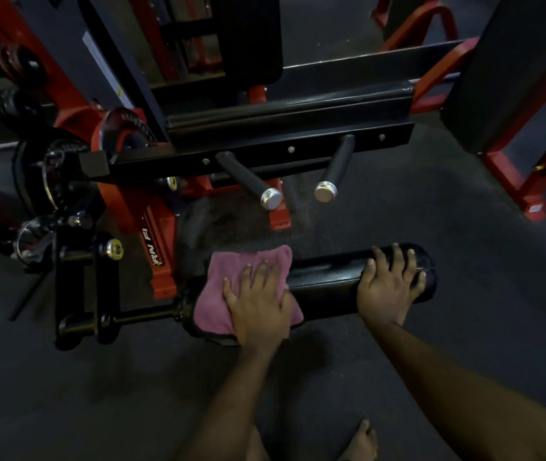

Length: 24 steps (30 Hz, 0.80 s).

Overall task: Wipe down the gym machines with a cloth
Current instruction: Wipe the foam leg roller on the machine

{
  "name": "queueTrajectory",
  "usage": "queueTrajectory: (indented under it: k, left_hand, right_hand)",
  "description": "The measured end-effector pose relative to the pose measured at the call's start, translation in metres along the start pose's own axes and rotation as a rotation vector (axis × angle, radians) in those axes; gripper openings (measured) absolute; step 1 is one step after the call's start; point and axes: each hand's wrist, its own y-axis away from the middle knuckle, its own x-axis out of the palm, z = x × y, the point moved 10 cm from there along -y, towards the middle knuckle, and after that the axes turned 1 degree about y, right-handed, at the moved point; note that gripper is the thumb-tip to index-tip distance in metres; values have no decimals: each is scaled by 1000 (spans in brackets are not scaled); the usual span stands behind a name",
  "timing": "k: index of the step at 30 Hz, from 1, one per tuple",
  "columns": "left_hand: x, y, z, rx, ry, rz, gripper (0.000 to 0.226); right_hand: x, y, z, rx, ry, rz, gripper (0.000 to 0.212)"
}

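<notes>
Your left hand [258, 301] lies flat on the pink cloth [221, 294], fingers [254, 272] straight and spread, pressing it down rather than clasping it. The cloth is draped over the left part of the black roller pad [324, 287], which lies left to right, low in the near middle of the scene. Its near edge hangs down the pad's near side. Your right hand [389, 284] is at the pad's right end, fingers curled over the top and grasping the pad itself. The two hands are apart, with a bare stretch of pad between them.

The pad sits on a black bar [141, 316] running left to a black bracket with a yellow-ringed knob [114, 249]. This belongs to the red and black machine [125, 201] that fills the far left. On its red upright, white letters run sideways and read "RN FI" [151, 241]; the rest is cut off. A small yellow sticker [119, 91] and a pale label strip [98, 61] sit higher on the grey column, both too small to read.

Beyond the pad, two black pegs [248, 179] with silver end caps jut toward you from a black crossbeam [265, 151]. Weight plates [32, 168] hang at the far left. A second red frame [514, 181] stands at the far right. The floor [98, 394] is dark rubber matting, and a bare foot [361, 440] shows at the near edge.
</notes>
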Motion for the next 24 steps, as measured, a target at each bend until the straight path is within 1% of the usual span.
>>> queueTrajectory:
  k: [1, 2, 3, 5, 6, 7, 8, 9, 10, 13, 14, 15, 16, 17, 18, 19, 20, 21, 23, 24]
  left_hand:
    - [-1, -3, 12, 107, -31, 26, 58]
    - [-3, -5, 27, 150, -40, 43, 58]
    - [-7, -11, 46, 109, -48, 29, 58]
    - [-14, -11, 71, -177, -79, -31, 56]
    - [-17, -7, 66, -302, -65, -50, 56]
    - [-18, -4, 52, -356, -24, -71, 57]
    - [-19, 0, 36, -350, 11, -94, 58]
    - [-19, 4, 24, -293, 37, -90, 58]
    - [-16, 6, 19, -184, 40, -60, 58]
    - [-17, 0, 37, 194, -26, 40, 58]
    - [-13, -7, 49, 264, -61, 81, 59]
    - [-12, -16, 63, 245, -85, 94, 59]
    - [-12, -22, 73, 135, -89, 75, 57]
    - [-14, -22, 77, -20, -96, 43, 55]
    - [-16, -17, 70, -150, -72, 0, 53]
    - [-16, -9, 56, -221, -31, -38, 53]
    - [-16, -2, 42, -221, 16, -53, 54]
    - [-14, 3, 32, -130, 18, -48, 56]
    - [-12, -1, 40, 149, -8, 36, 57]
    - [-12, -5, 51, 258, 2, 99, 57]
  right_hand:
    - [0, 0, 0, -2, 6, 4, 52]
    - [0, 0, 0, -1, 10, 7, 52]
    - [0, 0, 0, -1, 12, 10, 53]
    - [0, 0, 0, -3, 15, 12, 53]
    - [0, 0, 0, -1, 12, 9, 53]
    - [0, 0, 0, 3, 11, 2, 53]
    - [-1, -1, -1, 5, 13, -3, 53]
    - [0, -1, 0, 5, 13, -1, 53]
    - [0, 0, 0, 3, 14, 4, 52]
    - [0, 2, 1, 0, 22, 6, 52]
    - [0, 2, 1, 0, 21, 5, 53]
    - [-1, 1, 1, 1, 20, 1, 53]
    - [-1, 0, 1, 3, 23, 0, 52]
    - [0, 0, 1, 4, 26, 4, 52]
    - [0, 1, 1, 6, 25, 5, 51]
    - [0, 1, 1, 6, 26, 2, 51]
    - [1, 2, 1, 2, 27, 3, 51]
    - [0, 1, 1, 1, 25, 1, 51]
    - [0, 1, 2, -8, 21, -3, 52]
    - [-1, 1, 2, -11, 20, -1, 53]
